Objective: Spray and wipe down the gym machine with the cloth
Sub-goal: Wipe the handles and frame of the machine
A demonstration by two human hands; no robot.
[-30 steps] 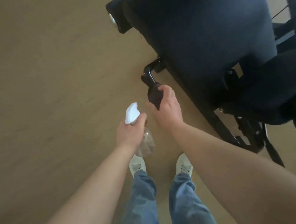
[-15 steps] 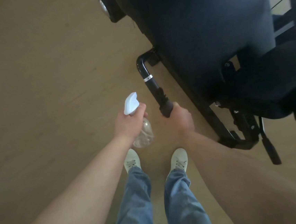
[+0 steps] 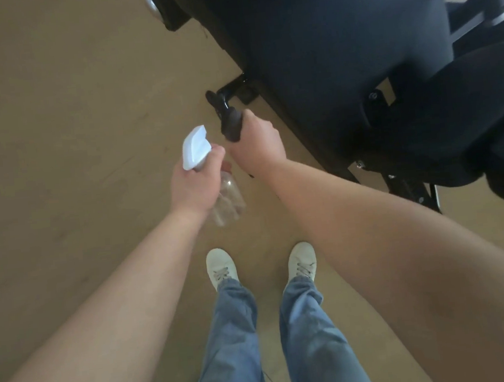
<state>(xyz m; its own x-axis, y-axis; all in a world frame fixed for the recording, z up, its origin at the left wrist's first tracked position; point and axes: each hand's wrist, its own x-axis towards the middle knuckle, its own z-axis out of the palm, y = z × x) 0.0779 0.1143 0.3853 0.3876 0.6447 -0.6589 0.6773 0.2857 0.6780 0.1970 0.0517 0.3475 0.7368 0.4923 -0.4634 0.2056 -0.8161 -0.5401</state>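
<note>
The gym machine's big black back pad (image 3: 338,44) fills the upper right. A black handle bar (image 3: 216,100) sticks out from its lower left side. My right hand (image 3: 258,141) is closed around this bar with a dark cloth (image 3: 231,125) wrapped under the fingers, just below the bar's bend. My left hand (image 3: 193,187) holds a clear spray bottle (image 3: 228,199) by the neck, to the left of the handle. Its white trigger head (image 3: 195,147) points up and away from me.
I stand on a tan floor (image 3: 53,117), with my white shoes (image 3: 221,267) below the hands. The machine's black seat pad (image 3: 483,113) and base frame (image 3: 410,188) lie to the right. A round roller end (image 3: 161,2) shows at the top.
My right hand slid down the handle to its end with the cloth, then back up near the bend. The left hand with the bottle stayed about where it was.
</note>
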